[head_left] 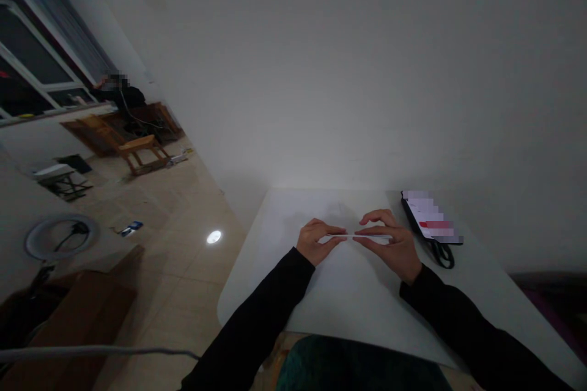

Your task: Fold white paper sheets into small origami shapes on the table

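Between my two hands a thin white sheet, seemingly paper, [349,236] is held nearly edge-on above the white table [330,311]. My left hand [318,241] pinches its left end between thumb and fingers. At the other end, my right hand [389,243] grips the sheet with the thumb below and fingers above, one finger raised and curved away. The sheet shows as a narrow pale line, so its face and any folds cannot be made out. Both sleeves are black.
A phone with a lit screen [431,217] and a black strap [443,255] lies on the table's right side. Behind the table stands a grey-white wall [367,73]. Far left are a wooden chair [137,143], a seated person [131,98] and a ring light [62,237].
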The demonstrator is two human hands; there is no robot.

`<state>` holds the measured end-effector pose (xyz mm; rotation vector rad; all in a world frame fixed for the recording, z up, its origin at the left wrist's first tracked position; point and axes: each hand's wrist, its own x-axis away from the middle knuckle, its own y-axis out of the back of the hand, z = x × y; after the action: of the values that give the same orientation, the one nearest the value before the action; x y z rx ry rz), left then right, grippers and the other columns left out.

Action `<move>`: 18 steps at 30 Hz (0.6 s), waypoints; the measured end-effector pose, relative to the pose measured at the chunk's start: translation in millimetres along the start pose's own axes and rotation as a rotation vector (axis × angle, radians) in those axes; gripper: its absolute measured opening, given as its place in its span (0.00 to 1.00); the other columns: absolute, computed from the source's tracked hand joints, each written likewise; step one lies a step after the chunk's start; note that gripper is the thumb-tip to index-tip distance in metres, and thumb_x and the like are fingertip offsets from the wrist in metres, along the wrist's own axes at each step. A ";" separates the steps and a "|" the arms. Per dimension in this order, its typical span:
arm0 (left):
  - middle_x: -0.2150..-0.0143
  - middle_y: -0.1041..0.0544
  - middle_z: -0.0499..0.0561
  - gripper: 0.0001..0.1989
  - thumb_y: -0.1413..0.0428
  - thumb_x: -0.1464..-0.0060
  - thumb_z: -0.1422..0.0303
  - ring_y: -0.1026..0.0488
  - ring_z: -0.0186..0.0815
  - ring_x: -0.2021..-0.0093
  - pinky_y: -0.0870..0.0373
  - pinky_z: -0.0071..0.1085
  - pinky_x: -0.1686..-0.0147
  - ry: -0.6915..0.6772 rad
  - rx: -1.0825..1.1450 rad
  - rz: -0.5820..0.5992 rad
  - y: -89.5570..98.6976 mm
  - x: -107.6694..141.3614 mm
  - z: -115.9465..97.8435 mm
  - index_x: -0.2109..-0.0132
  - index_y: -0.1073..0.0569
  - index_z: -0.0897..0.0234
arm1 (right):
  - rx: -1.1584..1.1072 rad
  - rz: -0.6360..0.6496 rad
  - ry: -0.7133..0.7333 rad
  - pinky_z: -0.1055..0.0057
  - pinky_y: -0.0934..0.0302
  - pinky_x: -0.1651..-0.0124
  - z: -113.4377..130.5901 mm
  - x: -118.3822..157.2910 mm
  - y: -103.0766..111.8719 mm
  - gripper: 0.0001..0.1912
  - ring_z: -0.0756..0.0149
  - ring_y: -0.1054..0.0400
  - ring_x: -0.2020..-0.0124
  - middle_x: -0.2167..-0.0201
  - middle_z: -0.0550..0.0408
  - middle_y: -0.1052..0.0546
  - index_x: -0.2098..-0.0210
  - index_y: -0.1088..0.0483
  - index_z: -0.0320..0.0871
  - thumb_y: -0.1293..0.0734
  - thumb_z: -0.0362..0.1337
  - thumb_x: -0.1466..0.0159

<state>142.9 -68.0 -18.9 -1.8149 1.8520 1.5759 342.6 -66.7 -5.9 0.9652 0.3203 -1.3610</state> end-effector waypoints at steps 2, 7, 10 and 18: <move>0.69 0.20 0.48 0.10 0.45 0.48 0.60 0.26 0.30 0.73 0.28 0.32 0.64 -0.053 0.003 0.008 -2.8 0.7 0.5 0.66 0.24 0.61 | 0.010 0.017 0.026 0.58 0.39 0.57 -0.6 -0.5 -0.3 0.02 0.62 0.35 0.60 0.65 0.54 0.27 0.71 0.24 0.50 0.31 0.38 0.45; 0.71 0.21 0.49 0.10 0.46 0.46 0.62 0.25 0.31 0.70 0.31 0.33 0.64 -0.117 0.030 0.030 -2.5 -3.6 6.8 0.66 0.24 0.62 | -0.002 -0.014 0.000 0.60 0.40 0.58 -3.2 -1.2 -0.4 0.02 0.62 0.36 0.62 0.68 0.55 0.28 0.73 0.24 0.50 0.30 0.39 0.46; 0.71 0.21 0.48 0.09 0.45 0.47 0.62 0.25 0.31 0.70 0.32 0.34 0.62 -0.083 0.000 -0.034 -2.5 -6.7 12.6 0.69 0.25 0.61 | 0.015 -0.091 -0.071 0.63 0.41 0.60 -3.1 -0.8 -0.5 0.06 0.64 0.37 0.64 0.69 0.54 0.31 0.78 0.26 0.47 0.29 0.40 0.47; 0.74 0.23 0.50 0.14 0.41 0.52 0.60 0.27 0.33 0.71 0.31 0.37 0.64 0.055 -0.009 -0.165 -3.8 -9.7 15.9 0.79 0.28 0.63 | -0.172 -0.341 -0.172 0.65 0.41 0.61 9.4 -4.2 -0.4 0.02 0.66 0.38 0.63 0.66 0.55 0.34 0.75 0.26 0.47 0.29 0.37 0.48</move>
<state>139.8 -49.4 -21.7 -1.9766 1.6701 1.4939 338.2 -70.7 2.4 0.6640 0.4788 -1.6850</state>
